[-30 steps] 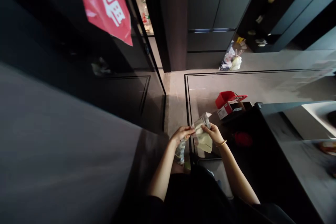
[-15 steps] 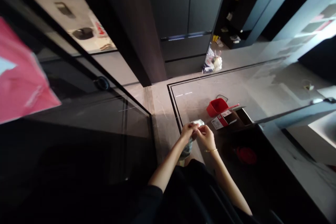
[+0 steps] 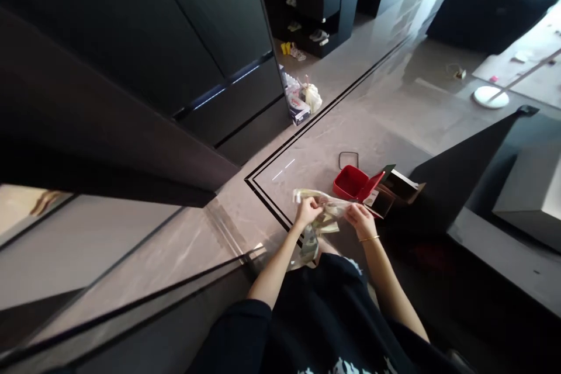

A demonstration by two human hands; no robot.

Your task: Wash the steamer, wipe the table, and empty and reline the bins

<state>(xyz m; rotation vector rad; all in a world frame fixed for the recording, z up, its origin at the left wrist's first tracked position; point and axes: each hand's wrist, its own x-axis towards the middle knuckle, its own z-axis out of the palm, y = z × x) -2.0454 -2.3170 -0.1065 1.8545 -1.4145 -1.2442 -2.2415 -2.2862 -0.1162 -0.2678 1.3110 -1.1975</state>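
A thin, see-through plastic bag (image 3: 332,210) stretches between my two hands in front of my body, with some pale and greenish print or content showing through. My left hand (image 3: 309,210) is closed and pinches the bag's upper edge. On the other side, my right hand (image 3: 362,221), with a gold bangle at the wrist, grips the bag's right end. The lower part of the bag hangs toward my legs, and what is inside cannot be made out. Just beyond my right hand sits a red bin (image 3: 346,187) with its lid tilted up.
An open cardboard box (image 3: 385,201) stands beside the bin, and a dark rectangular frame (image 3: 349,153) lies behind it. Dark cabinets (image 3: 210,29) rise ahead on the left. Bags and a box (image 3: 302,102) rest at their foot. A dark counter (image 3: 464,169) is on the right.
My hands were close together over the bag; now they are apart, with the bag spread between them. The view has turned right, and the pink object at left is out of sight.
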